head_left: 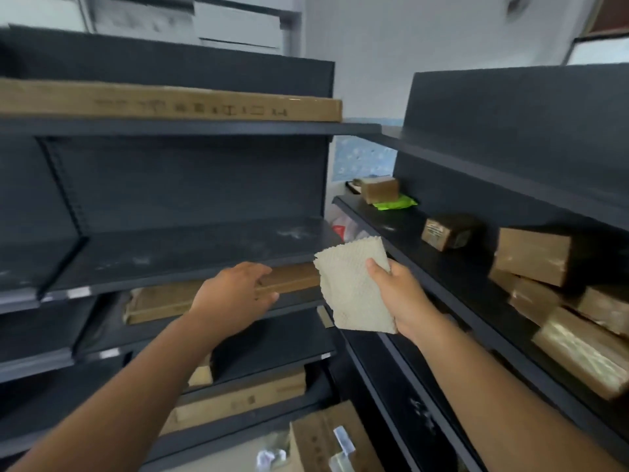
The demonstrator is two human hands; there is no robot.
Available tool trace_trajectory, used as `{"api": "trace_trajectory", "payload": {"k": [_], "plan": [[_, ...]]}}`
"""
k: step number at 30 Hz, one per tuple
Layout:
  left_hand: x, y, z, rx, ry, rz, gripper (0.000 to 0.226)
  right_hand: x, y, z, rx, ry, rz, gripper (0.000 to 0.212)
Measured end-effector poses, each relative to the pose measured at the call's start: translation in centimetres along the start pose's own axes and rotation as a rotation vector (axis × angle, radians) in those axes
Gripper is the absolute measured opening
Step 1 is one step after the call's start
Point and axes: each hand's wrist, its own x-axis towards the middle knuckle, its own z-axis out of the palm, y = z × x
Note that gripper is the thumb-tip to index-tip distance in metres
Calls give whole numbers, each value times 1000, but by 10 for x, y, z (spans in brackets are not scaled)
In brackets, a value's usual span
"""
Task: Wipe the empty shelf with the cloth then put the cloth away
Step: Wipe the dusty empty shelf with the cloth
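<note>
The empty dark grey shelf [190, 247] runs across the left unit at chest height, with pale dust smears on its surface. A folded beige waffle-weave cloth [354, 284] hangs just right of the shelf's front corner, pinched in my right hand [398, 298] with the thumb on top. My left hand [235, 298] hovers in front of the shelf's front edge with its fingers apart and nothing in it.
A long flat cardboard box [170, 100] lies on the shelf above. More flat boxes [160, 301] sit on lower shelves. The right-hand unit [459, 274] holds several brown boxes [534, 253] and a green packet [394, 202]. An open carton [326, 441] stands on the floor.
</note>
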Motion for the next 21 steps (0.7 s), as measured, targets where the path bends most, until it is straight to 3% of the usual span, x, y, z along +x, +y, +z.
{"api": "trace_trajectory", "payload": {"k": [3,7,10,14,17,21], "plan": [[17,-54,-1,-7,-7,-82,56,42,1,50,73,-19,45,16],[58,-126,2,-3,-53,-160,61,98,5,100,133,1,118,39],[96,-176,12,-55,-73,-199,59,133,19,120,89,-5,119,33],[151,-224,34,-71,-137,-244,61,174,39,130,106,31,197,20],[184,-249,59,-63,-228,-240,60,206,50,124,94,112,260,22],[219,-283,86,18,-289,-269,62,261,55,104,113,251,196,29]]}}
